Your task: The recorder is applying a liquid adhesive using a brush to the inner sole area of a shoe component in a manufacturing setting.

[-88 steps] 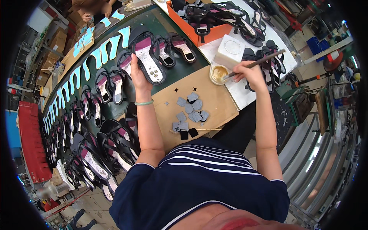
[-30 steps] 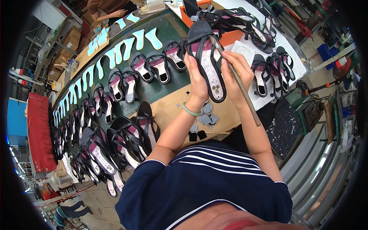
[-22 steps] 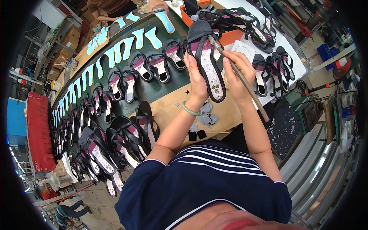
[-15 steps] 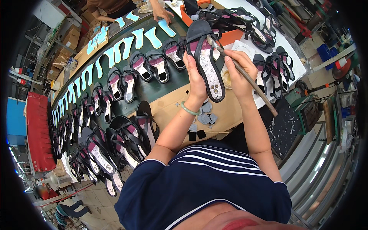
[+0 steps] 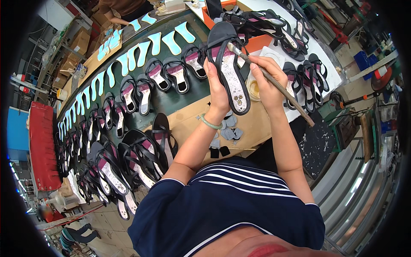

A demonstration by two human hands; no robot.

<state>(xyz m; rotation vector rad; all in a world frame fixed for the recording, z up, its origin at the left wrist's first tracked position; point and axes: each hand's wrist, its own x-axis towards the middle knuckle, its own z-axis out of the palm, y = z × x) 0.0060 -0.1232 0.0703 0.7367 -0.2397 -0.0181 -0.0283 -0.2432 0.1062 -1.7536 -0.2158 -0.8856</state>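
A black strappy sandal (image 5: 236,81) is held up with its toe pointing away and its pale, marked footbed facing me. Along its left edge, my left hand (image 5: 217,90) is closed round it, a green bangle on the wrist. My right hand (image 5: 269,79) grips the long wooden handle of a brush (image 5: 280,88). The brush's bristle end lies against the footbed under the straps, partly hidden by them. Below the sandal, grey and black fabric pads (image 5: 230,133) lie on a brown cardboard sheet (image 5: 188,116). A round tub with yellowish contents (image 5: 254,88) stands behind the right hand.
Rows of similar sandals (image 5: 158,73) and white-blue insole pieces (image 5: 170,42) cover the green table on the left. More sandals sit around an orange box (image 5: 259,42) at the far right. Another person's arm (image 5: 116,19) shows at the far side. A green machine (image 5: 342,128) stands right.
The brush tip has shifted slightly left across the footbed, its handle end moving right and a little nearer. The other person's hand has left the far insole piece.
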